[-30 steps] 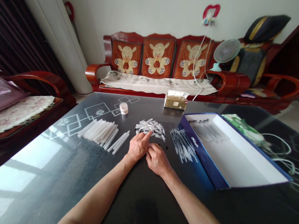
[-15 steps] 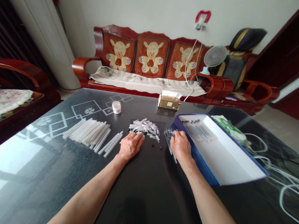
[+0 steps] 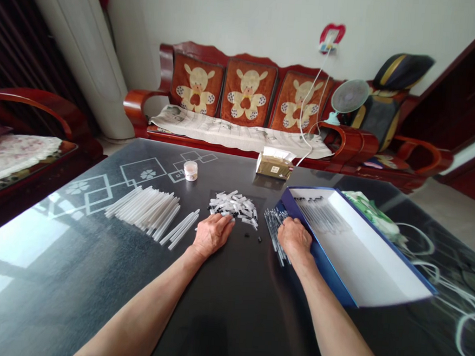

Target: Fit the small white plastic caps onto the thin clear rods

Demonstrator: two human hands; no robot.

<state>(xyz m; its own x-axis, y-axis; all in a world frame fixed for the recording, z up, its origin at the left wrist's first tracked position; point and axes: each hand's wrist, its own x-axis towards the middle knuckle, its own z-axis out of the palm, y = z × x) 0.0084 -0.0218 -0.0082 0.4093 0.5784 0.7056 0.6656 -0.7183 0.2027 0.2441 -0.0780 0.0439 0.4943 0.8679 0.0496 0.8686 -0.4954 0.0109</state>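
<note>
My left hand (image 3: 213, 234) lies on the dark glass table (image 3: 228, 307), its fingers stretched forward and touching the near edge of a pile of small white caps (image 3: 234, 204). My right hand (image 3: 295, 237) rests on a heap of thin clear tubes (image 3: 274, 224), fingers curled down over them with the tips hidden. It sits right against the blue rim of an open white-lined box (image 3: 322, 260), which holds more thin tubes (image 3: 320, 212) at its far end. A few tiny black bits (image 3: 259, 238) lie between my hands.
A spread of long white tubes (image 3: 148, 209) lies left of my left hand. A small round pot (image 3: 190, 170) and a tissue box (image 3: 275, 164) stand farther back. A green-patterned bag (image 3: 371, 212) lies behind the blue box. A red wooden sofa (image 3: 241, 118) stands beyond the table.
My right hand has left my left hand and gone right to the clear tubes by the blue box. My left hand drew back slightly from the caps. The camera shifted.
</note>
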